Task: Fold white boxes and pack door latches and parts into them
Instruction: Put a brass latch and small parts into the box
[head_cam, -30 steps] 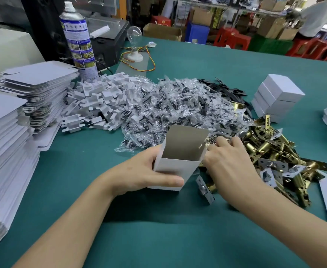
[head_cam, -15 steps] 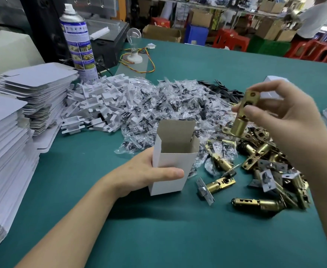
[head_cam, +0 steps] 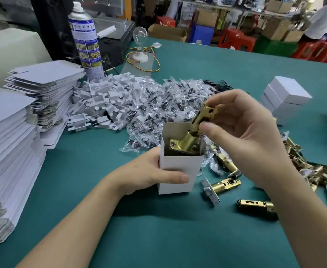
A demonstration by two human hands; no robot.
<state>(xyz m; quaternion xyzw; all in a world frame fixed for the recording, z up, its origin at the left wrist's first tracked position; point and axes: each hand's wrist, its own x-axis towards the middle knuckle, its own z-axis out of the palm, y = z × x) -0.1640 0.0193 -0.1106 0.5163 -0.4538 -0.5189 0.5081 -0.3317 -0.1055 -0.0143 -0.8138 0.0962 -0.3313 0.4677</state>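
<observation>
Grips white box (head_cam: 180,167) upright in left hand (head_cam: 149,171), toward desk's (head_cam: 178,238) near edge, mouth up to receive; pinches tilted brass latch (head_cam: 196,128) in right hand (head_cam: 242,136), faceplate end just inside mouth.

we have brought our right hand (head_cam: 242,136) from the latch pile to above the box (head_cam: 180,163), now pinching a brass latch (head_cam: 193,130). half a second ago the latch was raised well right of the box; now it tilts into the box's open top, faceplate end already inside the box.
</observation>
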